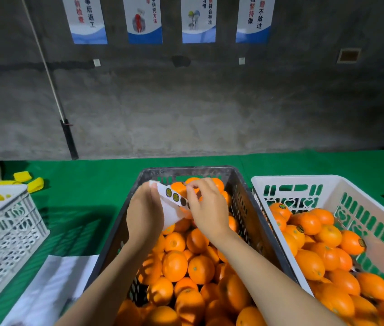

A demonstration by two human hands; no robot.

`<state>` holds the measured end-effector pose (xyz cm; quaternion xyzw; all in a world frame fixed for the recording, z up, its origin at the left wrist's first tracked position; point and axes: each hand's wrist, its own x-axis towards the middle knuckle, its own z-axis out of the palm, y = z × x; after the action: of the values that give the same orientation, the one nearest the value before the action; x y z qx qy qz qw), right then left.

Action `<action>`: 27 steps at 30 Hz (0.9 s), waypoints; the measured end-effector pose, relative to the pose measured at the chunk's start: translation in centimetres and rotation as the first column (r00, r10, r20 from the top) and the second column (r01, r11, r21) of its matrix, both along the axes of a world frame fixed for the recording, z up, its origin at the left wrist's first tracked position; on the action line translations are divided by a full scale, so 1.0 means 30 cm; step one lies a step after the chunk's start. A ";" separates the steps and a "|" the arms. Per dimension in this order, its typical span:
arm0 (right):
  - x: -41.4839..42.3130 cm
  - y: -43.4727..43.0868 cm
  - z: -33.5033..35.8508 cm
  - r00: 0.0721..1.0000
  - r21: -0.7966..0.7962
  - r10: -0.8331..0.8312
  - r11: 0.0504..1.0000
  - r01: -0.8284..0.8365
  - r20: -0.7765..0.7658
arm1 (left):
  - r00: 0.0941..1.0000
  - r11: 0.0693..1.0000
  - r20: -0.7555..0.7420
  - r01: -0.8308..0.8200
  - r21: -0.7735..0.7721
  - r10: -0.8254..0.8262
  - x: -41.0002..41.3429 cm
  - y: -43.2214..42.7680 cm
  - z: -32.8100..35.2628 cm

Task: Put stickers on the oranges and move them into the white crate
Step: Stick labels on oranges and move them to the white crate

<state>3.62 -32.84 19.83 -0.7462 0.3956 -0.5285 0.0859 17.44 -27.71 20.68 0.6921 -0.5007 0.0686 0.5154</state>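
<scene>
Mid-frame over dark crate [238, 184]: left hand [144, 215] gripping sticker strip [172, 203], right hand [206, 208] pinching a sticker off it. Thin, floppy, tacky, so lift by edge. Oranges [186, 267] firm, roundish, grab whole. White crate [327, 182] right, part-filled
</scene>
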 end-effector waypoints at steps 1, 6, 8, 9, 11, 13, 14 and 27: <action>0.000 -0.005 0.000 0.999 0.061 -0.023 0.998 0.021 0.046 | 0.999 0.999 -0.032 -0.020 -0.026 0.019 0.003 0.002 0.004; -0.006 -0.033 -0.034 0.983 0.521 -0.020 0.850 -0.081 0.185 | 0.989 0.990 -0.101 -0.115 -0.087 0.106 0.031 -0.001 0.018; 0.009 -0.024 -0.072 0.989 0.722 0.150 0.683 -0.116 0.017 | 0.972 0.984 -0.196 -0.150 -0.092 0.130 0.032 -0.003 0.020; 0.024 -0.014 -0.096 0.957 0.798 0.269 0.597 -0.080 -0.105 | 0.961 0.985 -0.251 -0.147 -0.093 0.120 0.027 -0.002 0.022; 0.058 0.023 -0.142 0.802 0.874 0.489 0.478 0.083 -0.344 | 0.934 0.987 -0.348 -0.125 -0.101 0.083 0.019 0.004 0.022; 0.065 0.048 -0.184 0.679 0.871 0.587 0.462 0.167 -0.442 | 0.901 0.987 -0.433 -0.084 -0.135 0.018 0.011 0.009 0.021; 0.065 0.052 -0.203 0.660 0.863 0.596 0.477 0.166 -0.457 | 0.878 0.985 -0.478 -0.061 -0.162 -0.024 0.009 0.012 0.024; 0.083 0.084 -0.275 0.617 0.577 0.383 0.804 0.144 -0.688 | 0.425 0.990 -0.901 0.141 -0.030 -0.088 0.034 -0.033 0.074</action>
<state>6.13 -30.33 11.58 -0.8612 0.4802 0.0018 0.1666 18.47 -28.69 22.88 0.5993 -0.1967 -0.3576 0.6886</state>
